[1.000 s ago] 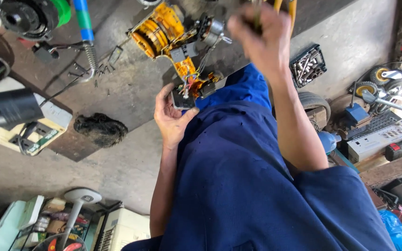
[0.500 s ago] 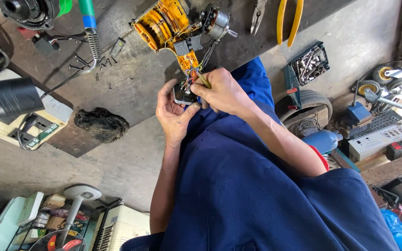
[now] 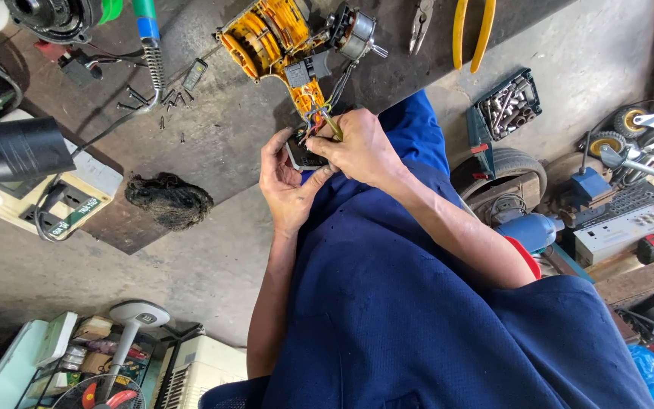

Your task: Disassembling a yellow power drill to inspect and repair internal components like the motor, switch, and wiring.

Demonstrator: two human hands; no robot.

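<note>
One opened yellow power tool [image 3: 281, 42] on the bench, one pair of yellow-handled pliers [image 3: 472, 34] at its 3 o'clock, one small grey pair [image 3: 420, 21] between them. Your left hand [image 3: 285, 182] cups the tool's base from 6 o'clock; your right hand [image 3: 357, 148] pinches a thin probe [image 3: 331, 125] into its wires.
</note>
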